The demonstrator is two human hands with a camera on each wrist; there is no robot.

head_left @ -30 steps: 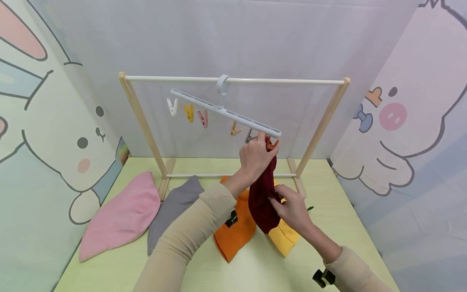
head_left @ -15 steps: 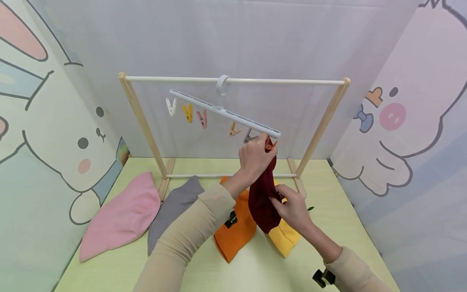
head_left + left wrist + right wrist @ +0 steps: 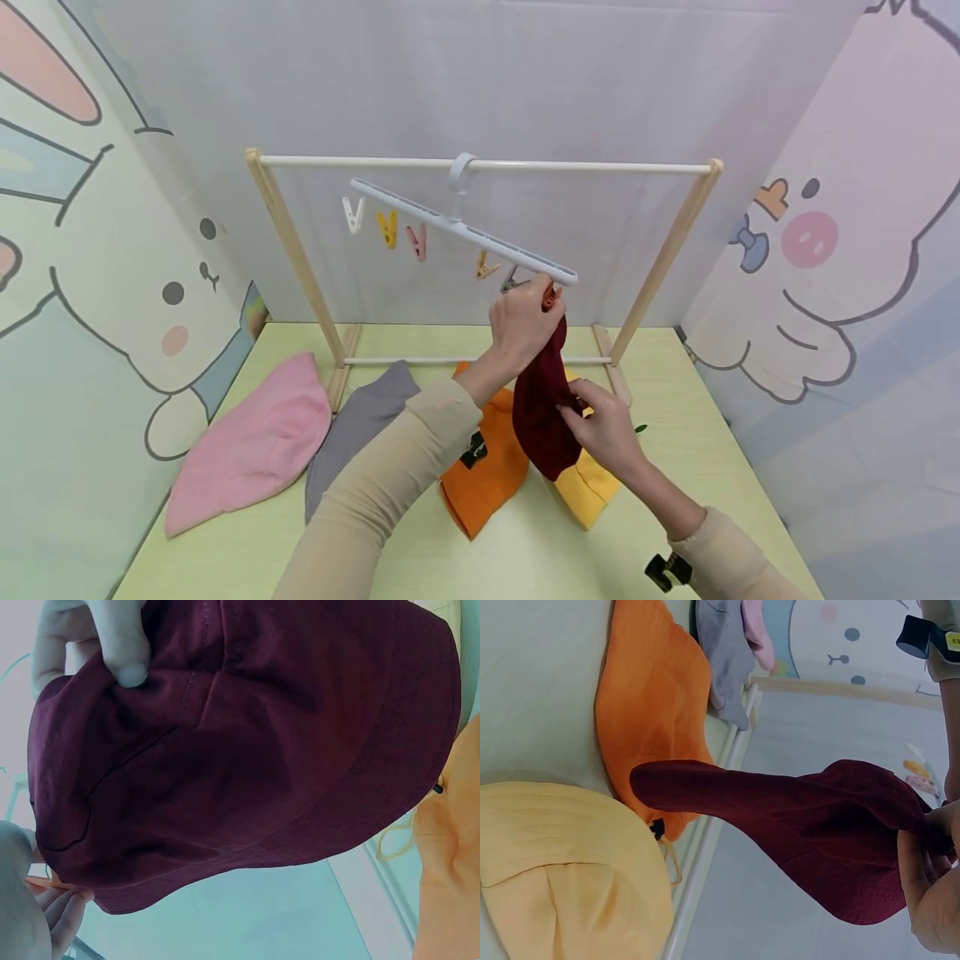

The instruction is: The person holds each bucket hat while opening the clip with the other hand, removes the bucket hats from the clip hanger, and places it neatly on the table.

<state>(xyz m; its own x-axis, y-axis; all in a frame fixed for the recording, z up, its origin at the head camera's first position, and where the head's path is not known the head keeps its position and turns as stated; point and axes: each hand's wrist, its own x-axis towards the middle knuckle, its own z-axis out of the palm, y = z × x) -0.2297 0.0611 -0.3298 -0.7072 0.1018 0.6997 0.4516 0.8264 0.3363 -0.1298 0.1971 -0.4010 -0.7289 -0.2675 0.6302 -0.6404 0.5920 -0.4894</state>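
A dark red bucket hat [image 3: 546,421] hangs below the right end of the pale blue hanger [image 3: 517,254]. My left hand [image 3: 522,323] pinches an orange clothespin [image 3: 551,297] at the hat's top edge; whether its jaws bite the cloth is hidden. Lower down, my right hand [image 3: 603,425] pinches the hat's side between thumb and fingers. The hat [image 3: 262,765] fills much of the left wrist view, with the thumb pressed on its cloth. In the right wrist view the hat [image 3: 840,832] spreads out sideways.
White [image 3: 354,215], yellow [image 3: 387,229], pink [image 3: 417,242], tan [image 3: 484,265] and grey clothespins [image 3: 513,281] hang along the hanger. A wooden rack [image 3: 296,250] holds it. Pink [image 3: 247,450], grey [image 3: 360,417], orange [image 3: 483,475] and yellow hats [image 3: 588,492] lie on the table.
Both hands keep nearly the same place on the hat. The orange clothespin's end, which jutted out beside my left fingers, now shows less and sits closer to them.
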